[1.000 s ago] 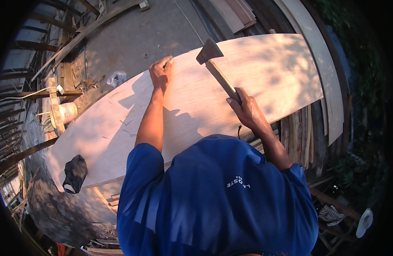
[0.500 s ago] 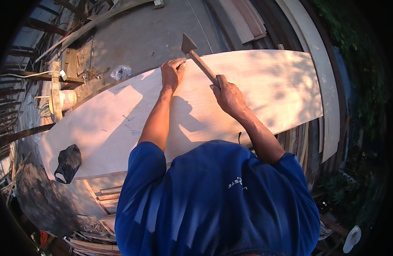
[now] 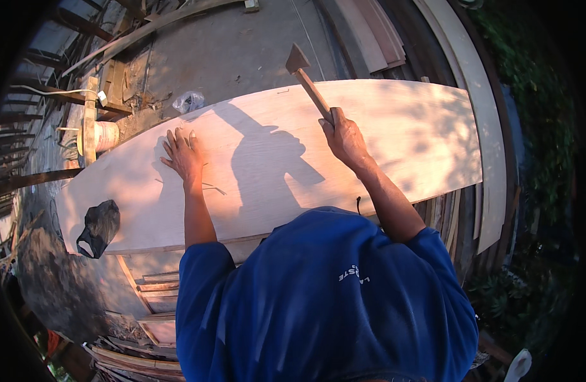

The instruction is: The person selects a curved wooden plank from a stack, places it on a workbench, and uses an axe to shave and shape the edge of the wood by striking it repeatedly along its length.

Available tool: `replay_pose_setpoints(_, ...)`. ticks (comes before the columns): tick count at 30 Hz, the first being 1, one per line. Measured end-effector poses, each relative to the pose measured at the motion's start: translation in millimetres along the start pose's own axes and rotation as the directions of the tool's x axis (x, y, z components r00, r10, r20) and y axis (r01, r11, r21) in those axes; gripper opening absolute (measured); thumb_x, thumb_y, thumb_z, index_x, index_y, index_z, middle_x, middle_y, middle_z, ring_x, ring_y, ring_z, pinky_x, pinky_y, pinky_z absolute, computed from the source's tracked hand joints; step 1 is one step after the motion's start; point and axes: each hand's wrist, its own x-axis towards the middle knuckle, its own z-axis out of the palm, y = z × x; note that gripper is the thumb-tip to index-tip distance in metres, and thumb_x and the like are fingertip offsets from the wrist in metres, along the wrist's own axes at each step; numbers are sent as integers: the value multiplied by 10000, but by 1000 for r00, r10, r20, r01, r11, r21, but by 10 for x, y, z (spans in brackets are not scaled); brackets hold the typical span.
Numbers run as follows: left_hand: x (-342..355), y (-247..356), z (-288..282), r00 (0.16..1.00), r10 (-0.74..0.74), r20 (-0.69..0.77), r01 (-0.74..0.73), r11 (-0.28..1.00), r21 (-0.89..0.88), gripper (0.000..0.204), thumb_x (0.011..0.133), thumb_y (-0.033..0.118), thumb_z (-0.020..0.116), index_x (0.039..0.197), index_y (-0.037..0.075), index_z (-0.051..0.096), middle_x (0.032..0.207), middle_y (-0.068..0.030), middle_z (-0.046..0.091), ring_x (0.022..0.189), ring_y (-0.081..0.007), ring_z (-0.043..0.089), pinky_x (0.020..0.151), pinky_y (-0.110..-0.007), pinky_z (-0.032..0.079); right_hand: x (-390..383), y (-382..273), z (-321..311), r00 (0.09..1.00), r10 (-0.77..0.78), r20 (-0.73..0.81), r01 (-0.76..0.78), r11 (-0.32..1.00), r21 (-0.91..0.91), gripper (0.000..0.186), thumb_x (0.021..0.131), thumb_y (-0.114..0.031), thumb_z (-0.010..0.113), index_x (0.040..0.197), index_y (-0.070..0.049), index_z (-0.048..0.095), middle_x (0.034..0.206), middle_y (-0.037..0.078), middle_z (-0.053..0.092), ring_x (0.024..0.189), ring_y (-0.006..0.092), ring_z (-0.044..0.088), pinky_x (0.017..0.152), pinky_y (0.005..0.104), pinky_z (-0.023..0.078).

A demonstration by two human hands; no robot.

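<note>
A long pale wooden board (image 3: pixel 382 146) lies crosswise in front of me. My right hand (image 3: pixel 346 141) is wrapped round the handle of a hatchet (image 3: pixel 314 93), its wedge-shaped head raised past the board's far edge. My left hand (image 3: pixel 184 156) rests with fingers spread on the left part of the board, and nothing shows in its grip. Several loose nails (image 3: pixel 214 188) lie by that wrist, partly covered by it. Near the far edge is a small nail (image 3: pixel 283 91); how deep it sits I cannot tell.
A black plastic bag (image 3: pixel 99 228) sits on the board's left end. Beyond the far edge lie a clear plastic bag (image 3: pixel 188 101) and a white spool (image 3: pixel 105 136) by a wooden post (image 3: pixel 89 118). Planks (image 3: pixel 369 32) are stacked at the far right, with more timber (image 3: pixel 159 286) below the board.
My left hand has let go at the far edge and moved left and nearer, opening over the loose nails. The hatchet has shifted slightly right, still in my right hand.
</note>
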Motion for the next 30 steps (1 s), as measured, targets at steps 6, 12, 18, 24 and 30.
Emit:
replay_pose_setpoints(6,-795,-364,-297,983,178,-46,-184,935,-305,410,1048,292,539,1406,101,598,1578,-70,475,1507,-362,348,1199,-682,205,-558,271,-133,991,93,-94,-75,980,183,335,1051,-271,606,1244,0,571,704,162,642,598,255,627,570,427,474)
replay_pose_setpoints(12,-1111,-368,-297,937,335,-93,-346,927,-145,364,988,205,608,1332,101,661,1463,-40,583,1449,-264,436,1213,-607,226,-1295,921,10,951,286,116,-307,912,271,382,1028,-282,592,1253,26,595,725,121,606,645,184,567,597,373,459)
replay_pose_setpoints(18,-657,-168,-414,811,548,-206,-558,830,7,182,896,137,635,1005,50,752,1148,-32,687,1243,-214,585,1144,-551,326,-1560,870,-176,923,330,201,-377,881,286,390,1026,-310,580,1205,35,594,714,146,601,613,205,570,578,386,456)
replay_pose_setpoints(24,-628,-42,-484,831,551,82,-556,812,175,98,879,95,625,881,50,712,1009,-85,682,1071,-228,662,1004,-429,470,-1512,1157,-292,963,177,202,-222,949,225,317,1036,-280,566,1159,13,576,717,111,587,631,207,576,591,398,463)
replay_pose_setpoints(30,-1236,328,-708,995,101,-21,-101,920,-380,147,872,92,623,953,-9,691,910,-180,752,846,-365,733,772,-446,579,-1702,1280,-601,968,13,250,-27,998,52,349,1027,-246,587,1270,-1,541,836,302,669,805,469,680,711,536,490)
